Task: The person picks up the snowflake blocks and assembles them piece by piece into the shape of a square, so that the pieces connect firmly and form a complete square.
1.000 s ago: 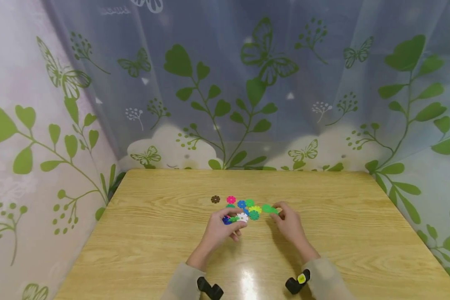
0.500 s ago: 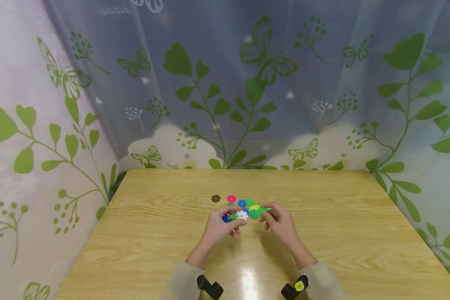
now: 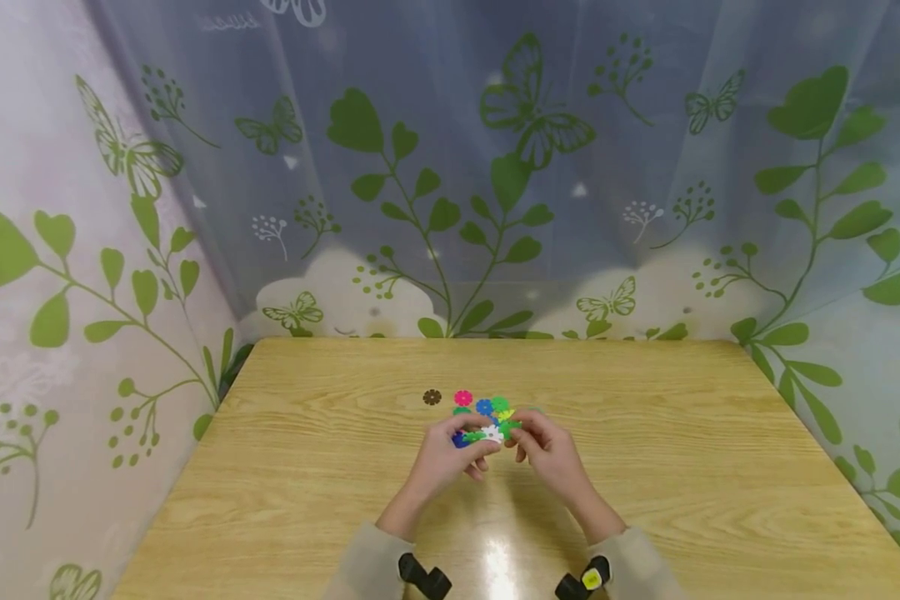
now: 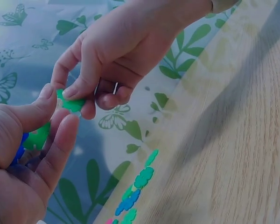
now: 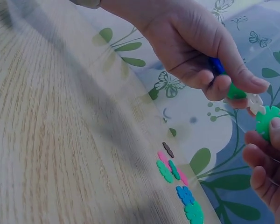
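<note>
The right hand [image 3: 549,452] has moved closer to the left hand [image 3: 444,454]; its grip pinches a green disc [image 5: 266,118], the left grip a blue-green-white cluster [image 3: 475,437].

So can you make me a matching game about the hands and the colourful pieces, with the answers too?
1. Left hand
2. Right hand
3. Brown piece
4. White piece

A. lies on the table
B. pinches a single green piece
C. sits between the two hands
D. holds a row of pieces with dark blue in it

Pairs: 1-D, 2-B, 3-A, 4-C
</note>
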{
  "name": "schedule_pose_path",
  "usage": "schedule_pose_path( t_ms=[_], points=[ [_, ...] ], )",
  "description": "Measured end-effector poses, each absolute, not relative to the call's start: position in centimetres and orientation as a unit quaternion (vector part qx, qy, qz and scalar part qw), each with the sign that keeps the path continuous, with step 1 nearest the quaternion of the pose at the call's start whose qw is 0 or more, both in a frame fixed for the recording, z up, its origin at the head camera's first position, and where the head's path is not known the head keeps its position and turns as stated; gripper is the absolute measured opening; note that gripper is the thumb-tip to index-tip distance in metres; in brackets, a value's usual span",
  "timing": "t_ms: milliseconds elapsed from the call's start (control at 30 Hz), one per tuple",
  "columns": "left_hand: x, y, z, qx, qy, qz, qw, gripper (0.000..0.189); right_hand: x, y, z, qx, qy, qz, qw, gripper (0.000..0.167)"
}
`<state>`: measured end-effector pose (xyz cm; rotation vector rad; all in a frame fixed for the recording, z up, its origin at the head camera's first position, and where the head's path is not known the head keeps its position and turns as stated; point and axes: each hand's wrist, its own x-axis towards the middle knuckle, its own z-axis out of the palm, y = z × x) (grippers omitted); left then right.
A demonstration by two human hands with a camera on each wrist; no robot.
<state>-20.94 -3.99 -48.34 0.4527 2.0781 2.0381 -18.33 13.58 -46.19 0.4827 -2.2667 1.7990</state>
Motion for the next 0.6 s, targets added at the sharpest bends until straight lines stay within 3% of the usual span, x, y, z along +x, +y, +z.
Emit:
schedule_pose_path(
  t_ms=[333, 600],
  points=[
    [-20.6, -4.1, -48.6, 0.176, 0.715, 0.669, 0.096, 0.027, -18.4, 12.6, -46.8, 0.232, -0.753, 0.584, 0.192, 0.013],
    [-20.8, -4.2, -48.5, 0.165, 0.710, 0.678, 0.100, 0.034, -19.3, 13.2, -48.3, 0.210, -0.774, 0.572, 0.171, 0.012]
  ],
)
